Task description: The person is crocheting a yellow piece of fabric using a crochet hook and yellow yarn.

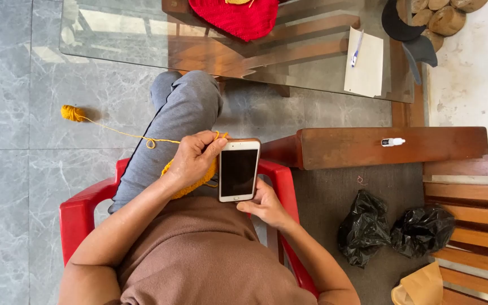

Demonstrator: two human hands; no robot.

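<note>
The right hand (265, 204) holds the phone (239, 169) upright from below, fingers curled around its lower edge. The left hand (195, 158) pinches the yellow knitting (190, 183) on the lap. It is better to keep the yarn (117, 132) slack and the dark screen turned toward the face.

brown top (199, 254), grey trousers (170, 130) (bare forearms)

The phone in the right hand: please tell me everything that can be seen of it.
The phone is a flat slab with rounded corners, a white front with a gold-coloured edge and a dark, unlit screen. It faces up, long side pointing away from the person, above the lap. The right hand holds its lower right corner; the left hand, holding yellow crochet work, is against its left edge.
</note>
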